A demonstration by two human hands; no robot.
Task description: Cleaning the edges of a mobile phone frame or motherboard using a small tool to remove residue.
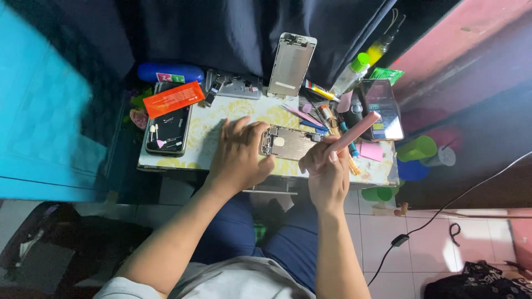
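Two hands work over an opened phone body lying flat near the middle of the small counter. The left hand rests on the counter with its fingers pressed against the phone body's left end, steadying it. The right hand has its fingers closed around a pink tool, which slants up to the right just beside the phone body. A phone back shell leans upright at the far edge, a lit phone lies to the right, and an orange packet sits far left.
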